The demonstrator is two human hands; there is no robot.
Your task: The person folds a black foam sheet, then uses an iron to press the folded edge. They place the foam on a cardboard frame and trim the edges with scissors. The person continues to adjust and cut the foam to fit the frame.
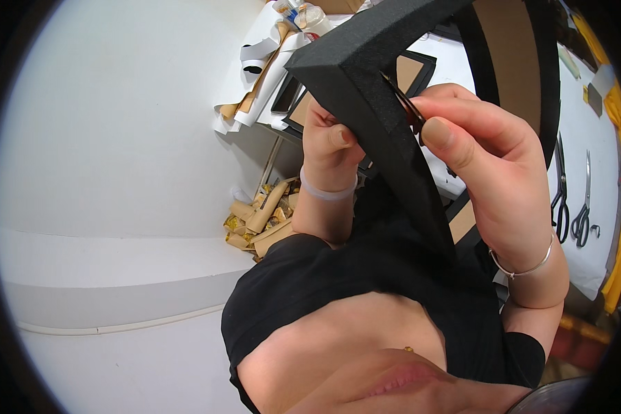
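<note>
A large black picture frame (pixel 366 83) with a brown cardboard backing (pixel 514 62) is held up close to the camera, one corner pointing left. My left hand (pixel 331 138), with a white band at the wrist, grips the frame's edge from behind, thumb on the near face. My right hand (pixel 493 172), with a thin bracelet on its wrist, pinches a small dark tab (pixel 412 114) against the frame's inner edge between thumb and forefinger. The frame hides part of both hands.
Two pairs of scissors (pixel 573 203) lie on the white table (pixel 586 138) at the right, beside yellow strips (pixel 617 269). A second black frame (pixel 414 69) lies flat behind. Paper curls (pixel 262 76) hang off the table's left end; brown paper scraps (pixel 262 221) are piled on the floor below.
</note>
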